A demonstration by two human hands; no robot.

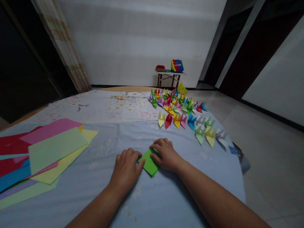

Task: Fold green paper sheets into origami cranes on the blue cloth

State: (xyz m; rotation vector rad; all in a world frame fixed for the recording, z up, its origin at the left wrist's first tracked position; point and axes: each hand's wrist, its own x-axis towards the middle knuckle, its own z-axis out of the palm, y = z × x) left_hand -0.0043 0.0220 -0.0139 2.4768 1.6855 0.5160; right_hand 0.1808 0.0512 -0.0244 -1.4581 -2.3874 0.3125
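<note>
Fingers (137,155), left hand (126,165) and right hand (167,155), hold green paper (150,163) between them; apparently creasing; next needs firm pressing.

Pretty dim overall; soft pale bands are seen across the back wall (135,36), far left's swallowed by near-black, edges are visibly stretched.

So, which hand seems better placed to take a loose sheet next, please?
Probably the left hand: it's nearer the loose sheets; the right hand, farther away, covers part of the green paper.
</note>
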